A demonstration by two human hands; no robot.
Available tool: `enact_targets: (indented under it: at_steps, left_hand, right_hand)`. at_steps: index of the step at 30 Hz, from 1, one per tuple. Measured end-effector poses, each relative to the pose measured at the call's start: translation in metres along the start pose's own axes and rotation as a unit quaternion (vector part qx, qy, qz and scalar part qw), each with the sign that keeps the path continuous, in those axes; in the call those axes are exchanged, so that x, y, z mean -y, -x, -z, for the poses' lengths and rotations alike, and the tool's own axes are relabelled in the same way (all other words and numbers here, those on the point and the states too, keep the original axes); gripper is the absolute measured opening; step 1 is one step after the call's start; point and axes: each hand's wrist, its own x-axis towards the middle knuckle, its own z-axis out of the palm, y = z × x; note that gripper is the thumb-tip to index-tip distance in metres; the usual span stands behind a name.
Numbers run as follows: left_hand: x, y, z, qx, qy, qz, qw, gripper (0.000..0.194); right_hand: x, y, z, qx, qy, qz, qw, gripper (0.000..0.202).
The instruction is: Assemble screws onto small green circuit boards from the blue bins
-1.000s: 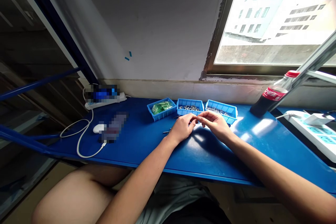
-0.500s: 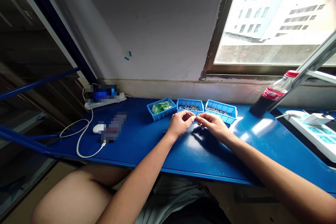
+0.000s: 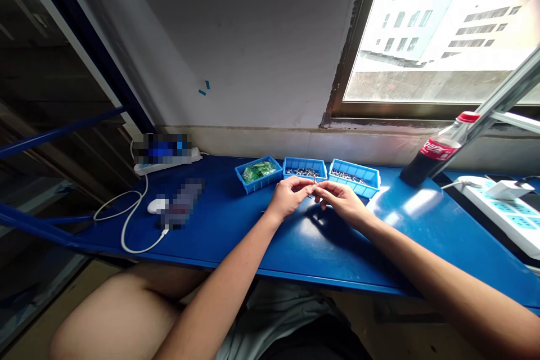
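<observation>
My left hand (image 3: 291, 196) and my right hand (image 3: 338, 197) meet fingertip to fingertip above the blue table (image 3: 236, 225). Both are closed in a pinch around a small, thin metal piece (image 3: 314, 179) whose tip pokes up between them; its kind is too small to make out. Just beyond the fingers is a blue bin (image 3: 304, 161) of small metal parts. To its right, another blue bin (image 3: 373, 174) holds thin, pin-like metal pieces. A third bin (image 3: 258, 185), at the left, contains green and clear plastic bits.
A cola bottle (image 3: 439, 149) leans by a metal bar at the right, near a white power strip (image 3: 517, 219). At the left, a white cable (image 3: 126, 230) runs to a blurred device, with a white rounded object (image 3: 156, 206) beside it. The wall closes off the back.
The thin metal piece now stands up between my fingertips, where less of it showed before. Both hands have stayed in nearly the same place.
</observation>
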Motion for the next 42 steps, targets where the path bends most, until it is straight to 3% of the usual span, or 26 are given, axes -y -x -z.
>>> enact_targets:
  at_steps: [12,19,34,42]
  left_hand:
    - [-0.005,-0.001,0.002,-0.027,0.023,-0.001,0.999,0.023]
    - [-0.001,-0.003,0.0,-0.037,0.054,0.014,0.998,0.04]
    - [0.001,-0.001,0.0,0.038,-0.005,-0.027,0.999,0.026]
    - [-0.001,0.0,-0.002,0.032,-0.015,-0.036,0.999,0.024]
  right_hand:
    - [-0.002,0.001,-0.001,0.022,-0.011,-0.003,1.0,0.049]
    - [-0.001,0.001,-0.002,0.03,-0.009,0.01,0.999,0.048]
    - [-0.007,-0.001,0.001,0.018,-0.075,0.007,0.997,0.04]
    - [0.002,0.001,0.0,-0.011,-0.069,0.002,0.998,0.046]
